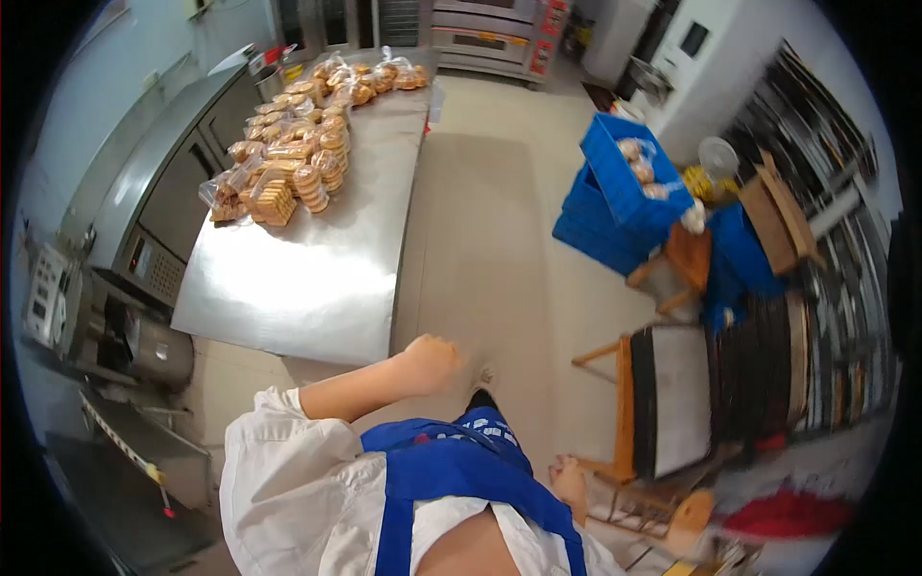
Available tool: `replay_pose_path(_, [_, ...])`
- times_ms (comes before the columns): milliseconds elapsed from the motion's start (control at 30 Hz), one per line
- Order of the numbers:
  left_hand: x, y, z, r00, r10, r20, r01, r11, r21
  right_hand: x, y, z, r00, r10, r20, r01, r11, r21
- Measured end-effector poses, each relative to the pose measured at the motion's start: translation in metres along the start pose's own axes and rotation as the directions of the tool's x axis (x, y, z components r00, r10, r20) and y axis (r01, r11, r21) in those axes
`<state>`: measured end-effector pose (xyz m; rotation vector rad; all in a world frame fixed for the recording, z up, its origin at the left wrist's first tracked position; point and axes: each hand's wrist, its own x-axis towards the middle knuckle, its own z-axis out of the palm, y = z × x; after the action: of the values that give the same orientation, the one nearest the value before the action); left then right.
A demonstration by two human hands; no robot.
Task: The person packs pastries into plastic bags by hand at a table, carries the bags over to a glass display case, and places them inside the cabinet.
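Observation:
My left hand [432, 365] is raised in front of my body, its fingers curled into a loose fist and slightly blurred. I see nothing in it. It is close to the near right corner of the steel table [317, 288], not touching it. Lower down, at my right side, my right hand [569, 479] hangs with its fingers curled and no object showing in them. Bagged round and sliced baked goods [274, 197] lie in rows on the far part of the table.
Blue crates [615, 226], one holding bagged items, stand to the right by a wooden stool [687, 254]. Dark trays [759, 370] lean upright beside a wooden frame [624, 413]. An oven [480, 43] is at the back. Bare floor [490, 211] runs between table and crates.

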<state>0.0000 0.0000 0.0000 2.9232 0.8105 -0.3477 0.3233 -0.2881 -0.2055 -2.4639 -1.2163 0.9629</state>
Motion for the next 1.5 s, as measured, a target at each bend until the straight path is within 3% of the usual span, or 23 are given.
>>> replay_pose_path(67, [0.007, 0.014, -0.015, 0.947, -0.133, 0.292, 0.222, 0.929, -0.296, 0.038, -0.01, -0.012, 0.975, -0.172, 0.141, 0.205, 0.938, -0.278])
replay_pose_path(100, [0.109, -0.029, -0.021, 0.952, -0.133, 0.276, 0.232, 0.9, -0.368, 0.144, -0.048, -0.086, 0.974, -0.158, 0.162, 0.206, 0.914, -0.349])
replay_pose_path(167, [0.154, -0.051, -0.008, 0.979, -0.201, 0.039, 0.2, 0.907, -0.37, 0.225, -0.13, -0.121, 0.886, -0.342, 0.312, 0.452, 0.786, -0.423])
replay_pose_path(300, [0.198, -0.12, -0.029, 0.98, -0.195, -0.046, 0.13, 0.794, -0.594, 0.382, -0.3, -0.168, 0.651, -0.658, 0.378, 0.757, 0.529, -0.384])
replay_pose_path(400, [0.226, -0.196, -0.029, 0.875, -0.478, -0.072, 0.323, 0.689, -0.649, 0.479, -0.421, -0.184, 0.406, -0.852, 0.331, 0.902, 0.315, -0.295])
replay_pose_path(467, [0.243, -0.255, -0.013, 0.81, -0.554, -0.19, 0.281, 0.653, -0.703, 0.509, -0.499, -0.191, 0.355, -0.873, 0.334, 0.923, 0.271, -0.273])
replay_pose_path(533, [0.266, -0.314, -0.017, 0.755, -0.637, -0.158, 0.222, 0.474, -0.852, 0.536, -0.564, -0.188, 0.207, -0.961, 0.183, 0.971, 0.179, -0.159])
replay_pose_path(567, [0.279, -0.349, -0.017, 0.713, -0.681, -0.164, 0.172, 0.397, -0.902, 0.554, -0.589, -0.18, 0.199, -0.964, 0.178, 0.971, 0.169, -0.17])
replay_pose_path(600, [0.293, -0.383, -0.017, 0.709, -0.682, -0.177, 0.161, 0.402, -0.901, 0.569, -0.609, -0.173, 0.286, -0.938, 0.196, 0.958, 0.281, -0.049])
replay_pose_path(633, [0.309, -0.414, -0.013, 0.645, -0.746, -0.162, 0.104, 0.296, -0.95, 0.581, -0.622, -0.167, 0.375, -0.897, 0.234, 0.914, 0.4, 0.07])
replay_pose_path(700, [0.349, -0.491, -0.009, 0.551, -0.822, -0.145, 0.024, 0.189, -0.982, 0.616, -0.65, -0.154, 0.337, -0.894, 0.295, 0.929, 0.367, 0.054])
replay_pose_path(767, [0.384, -0.556, -0.005, 0.395, -0.915, -0.085, -0.272, -0.028, -0.962, 0.652, -0.67, -0.152, 0.312, -0.863, 0.398, 0.929, 0.364, 0.062])
replay_pose_path(800, [0.391, -0.579, -0.018, 0.378, -0.924, -0.064, -0.263, -0.041, -0.964, 0.676, -0.687, -0.155, 0.299, -0.855, 0.424, 0.931, 0.358, 0.064])
replay_pose_path(867, [0.393, -0.624, -0.052, 0.304, -0.953, 0.011, -0.446, -0.152, -0.882, 0.725, -0.723, -0.152, 0.306, -0.865, 0.398, 0.927, 0.365, 0.081])
replay_pose_path(900, [0.392, -0.647, -0.058, 0.29, -0.957, 0.028, -0.434, -0.158, -0.887, 0.751, -0.744, -0.151, 0.294, -0.862, 0.412, 0.926, 0.364, 0.1])
replay_pose_path(967, [0.387, -0.69, -0.063, 0.21, -0.977, 0.026, -0.492, -0.129, -0.861, 0.793, -0.795, -0.14, 0.412, -0.834, 0.368, 0.808, 0.521, 0.276])
replay_pose_path(1100, [0.356, -0.778, -0.049, -0.103, -0.991, 0.085, -0.544, -0.016, -0.839, 0.861, -0.928, -0.109, 0.363, -0.824, 0.435, 0.754, 0.534, 0.383])
replay_pose_path(1200, [0.347, -0.85, -0.036, -0.284, -0.935, 0.213, -0.593, -0.003, -0.805, 0.926, -1.043, -0.06, 0.169, -0.855, 0.491, 0.822, 0.397, 0.409])
replay_pose_path(1300, [0.349, -0.943, -0.01, -0.367, -0.899, 0.24, -0.59, 0.026, -0.807, 0.988, -1.181, 0.009, -0.02, -0.865, 0.502, 0.839, 0.258, 0.478])
replay_pose_path(1333, [0.354, -0.975, 0.003, -0.442, -0.872, 0.212, -0.501, 0.044, -0.865, 0.999, -1.226, 0.033, -0.035, -0.868, 0.495, 0.832, 0.249, 0.496])
replay_pose_path(1367, [0.363, -1.007, 0.021, -0.54, -0.825, 0.164, -0.263, -0.02, -0.965, 1.008, -1.274, 0.052, -0.043, -0.871, 0.489, 0.824, 0.246, 0.51])
replay_pose_path(1433, [0.371, -1.053, 0.024, -0.568, -0.823, -0.013, 0.412, -0.271, -0.87, 1.008, -1.359, 0.089, -0.074, -0.878, 0.473, 0.889, 0.157, 0.431])
replay_pose_path(1500, [0.384, -1.082, 0.028, -0.595, -0.804, -0.025, 0.457, -0.312, -0.833, 1.01, -1.422, 0.139, -0.189, -0.896, 0.401, 0.87, 0.037, 0.491])
